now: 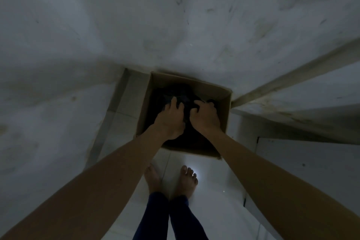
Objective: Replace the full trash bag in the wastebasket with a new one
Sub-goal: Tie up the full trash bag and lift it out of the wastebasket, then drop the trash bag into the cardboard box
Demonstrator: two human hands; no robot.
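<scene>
A brown cardboard box (pixel 218 91) serving as the wastebasket stands on the floor in a room corner. Inside it lies a black trash bag (pixel 176 91), dark and hard to make out. My left hand (pixel 171 119) reaches into the box with its fingers curled into the bag's plastic. My right hand (pixel 205 116) is beside it, fingers pinched on the bag's top. The two hands almost touch over the middle of the box. The bag's lower part is hidden in shadow.
White walls (pixel 78 45) close in behind and to the left of the box. A white door or panel with a frame (pixel 292 122) stands at the right. My bare feet (pixel 187 181) rest on the pale tiled floor just in front of the box.
</scene>
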